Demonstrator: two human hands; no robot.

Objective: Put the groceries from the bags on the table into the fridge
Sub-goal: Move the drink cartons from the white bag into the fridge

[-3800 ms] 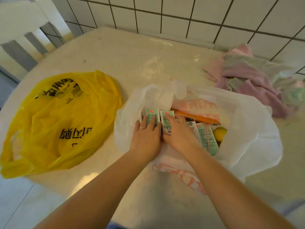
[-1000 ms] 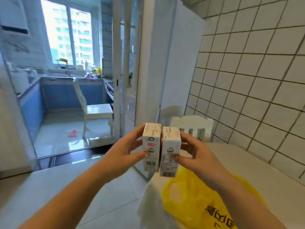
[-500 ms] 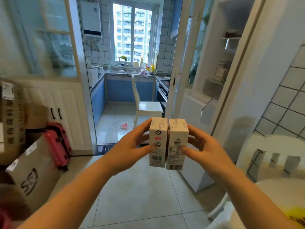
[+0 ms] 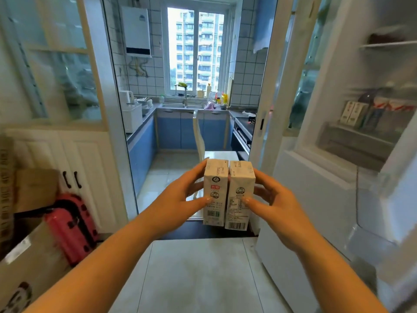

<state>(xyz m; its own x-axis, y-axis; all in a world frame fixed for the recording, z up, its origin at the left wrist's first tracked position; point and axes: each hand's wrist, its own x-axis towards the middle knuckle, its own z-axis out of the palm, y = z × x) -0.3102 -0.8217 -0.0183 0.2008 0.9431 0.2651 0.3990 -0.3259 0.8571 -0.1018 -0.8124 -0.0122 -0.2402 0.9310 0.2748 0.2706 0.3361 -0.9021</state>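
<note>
Two upright milk cartons, the left carton (image 4: 215, 192) and the right carton (image 4: 240, 195), were pressed side by side in mid-air. The left hand (image 4: 180, 199) gripped one, the right hand (image 4: 274, 202) the other, before the open fridge (image 4: 338, 177) at right.

Single head-worn wide-angle view.
Looks forward and slightly down, hands (image 4: 228, 199) close, kitchen doorway (image 4: 191, 109) ahead, open fridge (image 4: 338, 177) at right.

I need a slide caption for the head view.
Both hands carry two white milk cartons toward the open fridge.
</note>
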